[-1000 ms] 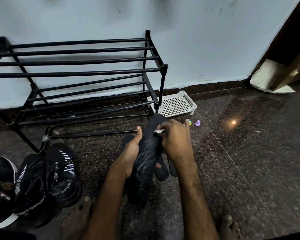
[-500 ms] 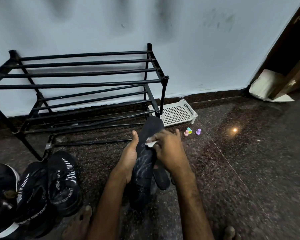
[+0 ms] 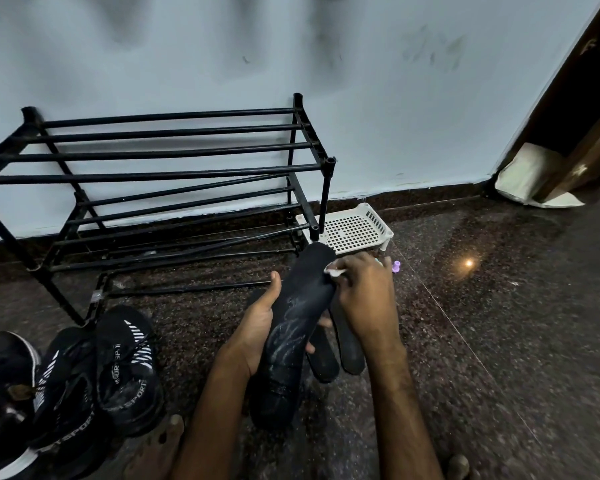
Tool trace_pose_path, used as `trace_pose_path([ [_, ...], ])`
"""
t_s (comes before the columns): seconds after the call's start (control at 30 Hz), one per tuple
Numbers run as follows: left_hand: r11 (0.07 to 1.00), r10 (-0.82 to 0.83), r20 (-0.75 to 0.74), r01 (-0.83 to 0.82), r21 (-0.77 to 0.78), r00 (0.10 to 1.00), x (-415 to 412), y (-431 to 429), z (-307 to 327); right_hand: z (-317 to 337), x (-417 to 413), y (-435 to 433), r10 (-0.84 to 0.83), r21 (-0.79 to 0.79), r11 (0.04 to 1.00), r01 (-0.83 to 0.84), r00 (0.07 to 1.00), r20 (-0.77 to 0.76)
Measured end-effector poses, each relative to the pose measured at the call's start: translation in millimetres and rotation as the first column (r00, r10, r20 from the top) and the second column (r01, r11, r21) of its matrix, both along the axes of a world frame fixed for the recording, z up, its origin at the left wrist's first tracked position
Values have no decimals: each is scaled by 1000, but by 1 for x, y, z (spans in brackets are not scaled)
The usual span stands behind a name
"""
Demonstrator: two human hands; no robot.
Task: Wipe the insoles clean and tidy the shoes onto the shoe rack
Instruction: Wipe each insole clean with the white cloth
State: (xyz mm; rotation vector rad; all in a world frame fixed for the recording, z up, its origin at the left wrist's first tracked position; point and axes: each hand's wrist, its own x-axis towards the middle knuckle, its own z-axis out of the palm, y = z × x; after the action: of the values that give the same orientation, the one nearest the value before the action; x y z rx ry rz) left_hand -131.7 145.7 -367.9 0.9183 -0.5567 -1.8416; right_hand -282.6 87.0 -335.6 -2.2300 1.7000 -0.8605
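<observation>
**Two hands on one black insole, wipe at the toe end**

Pale blue wall point(image 3: 361, 98) fills the top, scuffed with dark smudges. Dark speckled stone floor point(image 3: 499, 341) below it, polished, one light glint point(image 3: 469, 263) on it. Dark wooden door frame point(image 3: 575, 98) at far right, with a pale cloth or bag point(image 3: 527, 178) bunched at its foot.

Black metal shoe rack point(image 3: 174, 171) stands against the wall, three tiers of bars, no shoes on it. Black shoes point(image 3: 118, 368) with white stripes are clustered on the floor just left of the left forearm. "SPORT" reads on two heels; the tongue print is only partly legible.

Black insole point(image 3: 298, 323) is tilted between both hands, toe end up toward the rack, heel end low near the floor, whitish streaks across its middle. Left hand point(image 3: 257, 327) grips its left edge, thumb along the top face, fingers wrapped behind. Right hand point(image 3: 364, 299) is curled at the toe end's right edge, pinching a small white wipe point(image 3: 335, 271) against the insole.

Loose insoles point(image 3: 350, 344), two, lie flat on the floor under the right hand, just beside the held one. White perforated plastic tray point(image 3: 357, 230) sits at the rack's right leg. Small purple object point(image 3: 395, 266) near the right hand's knuckles, too small to identify. Bare toes at the bottom edge.
</observation>
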Motion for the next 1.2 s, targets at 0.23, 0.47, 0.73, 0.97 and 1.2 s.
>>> trace_pose_path([
  [0.23,1000,9,-63,-10,-12,998,3,0,0,-9,-1,-4,261,91,958,-271,959,108],
  [0.47,997,-74,31,74,-17,997,1,-1,-2,-15,-6,-11,20,-154,988,3,989,149],
  [0.73,999,-25,-19,25,-22,1000,4,0,-1,-19,1,-10,147,16,989,-148,987,59],
  [0.97,999,44,-58,-44,-4,997,2,-2,1,-10,1,-8,281,157,942,-296,953,108],
  [1.2,1000,16,-58,-16,-4,998,2,-2,4,-2,10,-11,26,-126,992,-13,995,100],
])
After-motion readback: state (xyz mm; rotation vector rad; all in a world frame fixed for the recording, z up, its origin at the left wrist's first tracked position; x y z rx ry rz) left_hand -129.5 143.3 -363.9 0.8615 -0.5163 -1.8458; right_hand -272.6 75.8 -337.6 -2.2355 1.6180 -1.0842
